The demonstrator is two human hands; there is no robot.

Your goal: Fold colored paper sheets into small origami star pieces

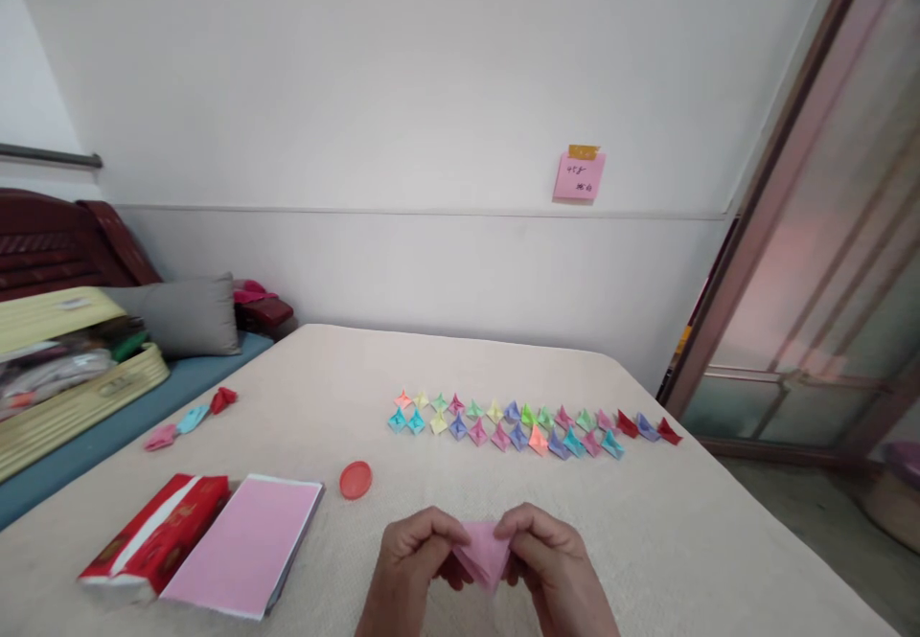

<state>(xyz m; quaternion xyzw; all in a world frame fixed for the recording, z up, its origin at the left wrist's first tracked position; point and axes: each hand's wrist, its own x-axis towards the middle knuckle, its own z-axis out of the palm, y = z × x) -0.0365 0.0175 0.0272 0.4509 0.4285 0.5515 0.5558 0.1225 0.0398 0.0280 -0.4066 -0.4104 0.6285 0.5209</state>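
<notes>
Left hand [421, 560] curled and nearly closed, pinching one side of a folded pink paper [483, 556]. Right hand [550, 560] in the same tight curl, gripping the opposite side. Paper held up between the two hands, above a cream cloth top [647, 541], one corner pointing down, its folds partly hidden by the hands.

Nearest on the left, a round red lid [355, 480] lying flat, then a stack of pink paper [244, 546] touching a red tissue packet [154, 534]. Straight ahead, two uneven rows of small folded paper pieces [503, 423] in pink, blue, green, yellow, purple and red, spread across the cloth. Off to the left, three more pieces [193, 419] in pink, blue and red, in a short line near the cloth's edge. Past that edge, a yellow box [79, 388] full of packets on a blue mat [158, 407], beside a grey pillow [172, 316]. High on the wall [359, 91], a pink sticky note [579, 177] under yellow tape [584, 151], its handwriting too small to read.
</notes>
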